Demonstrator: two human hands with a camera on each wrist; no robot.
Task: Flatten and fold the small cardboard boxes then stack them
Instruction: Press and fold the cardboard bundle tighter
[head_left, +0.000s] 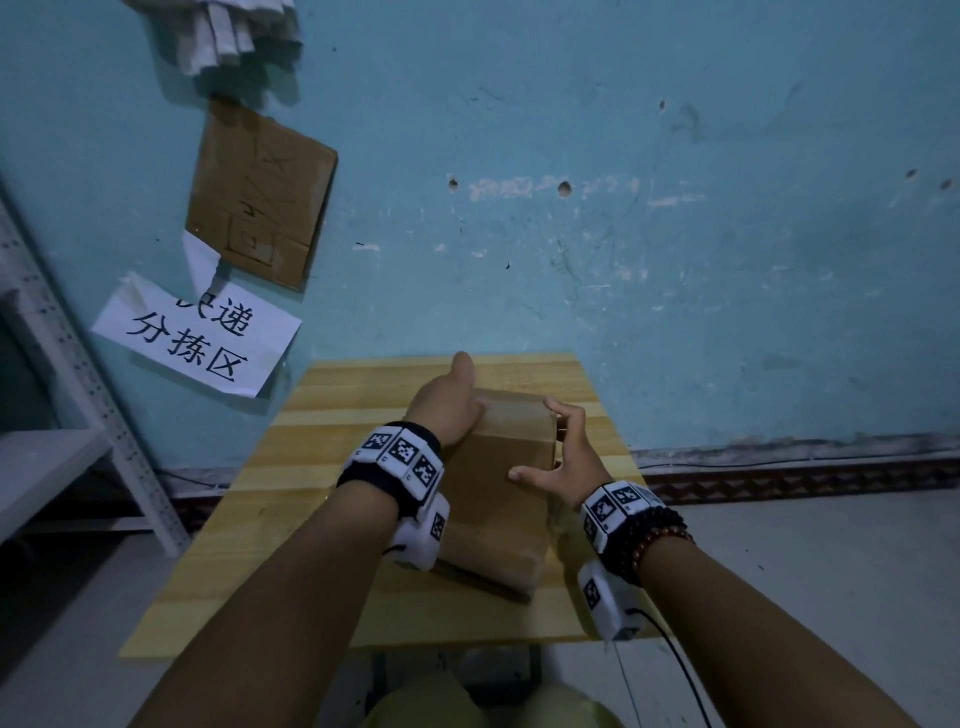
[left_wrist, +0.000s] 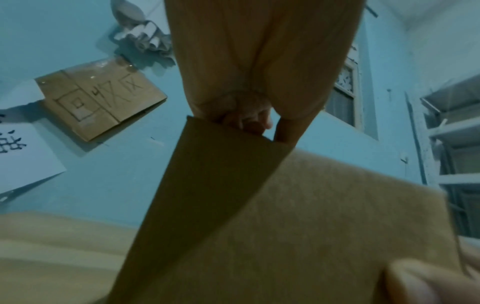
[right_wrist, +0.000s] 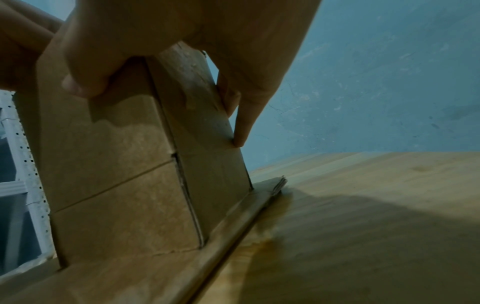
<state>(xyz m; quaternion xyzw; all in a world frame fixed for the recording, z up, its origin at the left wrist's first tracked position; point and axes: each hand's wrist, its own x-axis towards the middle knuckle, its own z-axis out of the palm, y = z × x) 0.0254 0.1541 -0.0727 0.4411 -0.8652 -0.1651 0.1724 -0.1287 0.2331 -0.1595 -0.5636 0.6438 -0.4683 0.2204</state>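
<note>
A brown cardboard box (head_left: 498, 467) stands in the middle of the wooden table (head_left: 322, 467), on top of a flattened cardboard piece (head_left: 488, 579). My left hand (head_left: 449, 410) grips the box's left far corner, thumb raised; in the left wrist view its fingers (left_wrist: 249, 121) curl over the box's far edge (left_wrist: 207, 185). My right hand (head_left: 571, 452) holds the right side, thumb (head_left: 519, 474) on the top face and fingers spread down the side. In the right wrist view the thumb (right_wrist: 78, 82) and a finger (right_wrist: 241, 131) pinch the box (right_wrist: 124, 185) above the flat cardboard (right_wrist: 233, 216).
The table stands against a blue wall (head_left: 675, 234) with a cardboard sign (head_left: 260, 192) and a paper sign (head_left: 197, 335) taped to it. White metal shelving (head_left: 67, 364) is at the left. Grey floor (head_left: 831, 571) lies to the right.
</note>
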